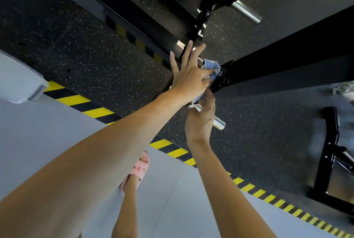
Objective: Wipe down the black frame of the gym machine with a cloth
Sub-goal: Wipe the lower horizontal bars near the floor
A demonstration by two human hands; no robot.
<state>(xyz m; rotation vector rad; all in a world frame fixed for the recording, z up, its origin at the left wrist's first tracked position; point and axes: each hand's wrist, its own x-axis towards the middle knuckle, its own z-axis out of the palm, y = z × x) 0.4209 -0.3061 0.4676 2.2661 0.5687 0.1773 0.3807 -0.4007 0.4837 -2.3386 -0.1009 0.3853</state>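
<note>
Squarely at mid-frame, the left hand (188, 78) spreads straight fingers over the black frame (287, 61), thumb pressing the blue cloth (210, 65) onto its bolted joint. Just below, the right hand (201, 121) curves loosely by the cloth's lower end and a chrome peg (220, 123); whether it grips either I cannot tell

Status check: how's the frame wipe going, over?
Left hand flat, pressing cloth on frame joint. Right hand loose by chrome peg. No obstruction seen.
</note>
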